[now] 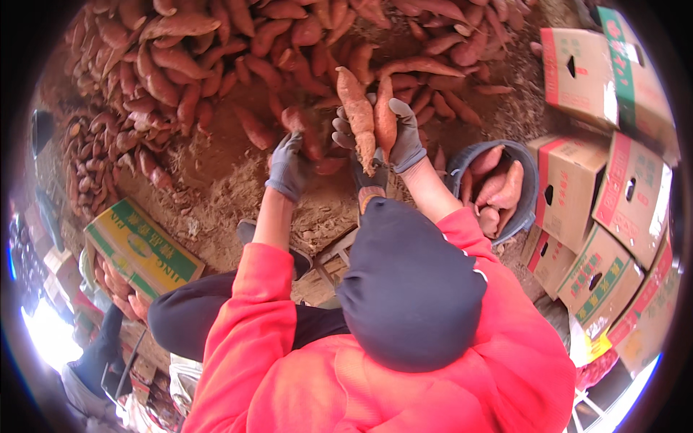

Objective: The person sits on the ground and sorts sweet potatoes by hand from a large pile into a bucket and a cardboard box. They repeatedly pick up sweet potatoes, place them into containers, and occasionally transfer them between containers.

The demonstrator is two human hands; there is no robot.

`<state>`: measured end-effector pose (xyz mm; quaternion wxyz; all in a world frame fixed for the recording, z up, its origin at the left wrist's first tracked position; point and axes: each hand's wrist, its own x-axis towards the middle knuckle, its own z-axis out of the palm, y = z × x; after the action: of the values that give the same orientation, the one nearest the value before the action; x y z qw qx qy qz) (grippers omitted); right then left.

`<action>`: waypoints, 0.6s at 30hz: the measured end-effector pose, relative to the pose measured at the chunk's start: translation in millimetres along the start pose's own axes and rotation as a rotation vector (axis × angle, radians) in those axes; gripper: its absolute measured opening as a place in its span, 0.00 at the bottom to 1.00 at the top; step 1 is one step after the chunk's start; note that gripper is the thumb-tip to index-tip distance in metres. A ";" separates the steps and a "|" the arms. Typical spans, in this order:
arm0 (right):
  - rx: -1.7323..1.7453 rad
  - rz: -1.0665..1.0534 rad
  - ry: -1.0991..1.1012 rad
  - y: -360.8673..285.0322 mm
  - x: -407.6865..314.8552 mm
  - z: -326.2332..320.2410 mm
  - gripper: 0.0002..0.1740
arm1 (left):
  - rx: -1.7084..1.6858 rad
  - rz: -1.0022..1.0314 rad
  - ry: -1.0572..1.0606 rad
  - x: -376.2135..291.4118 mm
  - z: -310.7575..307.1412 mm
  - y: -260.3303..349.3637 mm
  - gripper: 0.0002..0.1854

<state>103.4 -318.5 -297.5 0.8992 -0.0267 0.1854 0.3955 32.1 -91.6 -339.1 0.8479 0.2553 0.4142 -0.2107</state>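
Note:
My right hand [406, 135], in a grey glove, holds two sweet potatoes side by side. One is a long, knobbly sweet potato [357, 111] with a soil-covered tapering end; the other is a smoother, narrower sweet potato [385, 122]. The fingers wrap behind both and show at the left, while the thumb lies along the right side. My left hand [288, 165], also gloved, grips a reddish sweet potato [306, 132] low over the soil; its thumb is hidden. Ahead of both hands spreads a large heap of sweet potatoes [178, 59].
A dark bucket [528, 189] holding several sweet potatoes stands by my right forearm. Stacked cardboard cartons [568, 189] line the right side. At left, a green-and-yellow carton [143, 246] bears writing, with sweet potatoes [116, 287] beside it. Smaller roots [92, 157] lie piled at far left.

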 end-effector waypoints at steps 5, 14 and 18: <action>-0.049 -0.206 -0.089 5.7 -16.4 12.7 0.28 | 0.308 0.148 -0.048 -14.0 -6.4 9.9 0.06; -0.051 -0.419 0.074 35.9 -15.6 23.7 0.21 | 1.650 0.629 -0.142 -88.3 95.3 -7.8 0.19; -0.160 -0.320 0.006 27.3 -34.7 29.2 0.23 | 2.074 0.929 -0.593 -85.6 86.0 19.9 0.12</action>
<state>71.4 -318.4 -255.4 0.9450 -0.1287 0.1494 0.2609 45.9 -115.8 -219.4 0.2929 0.8913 -0.3023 -0.1688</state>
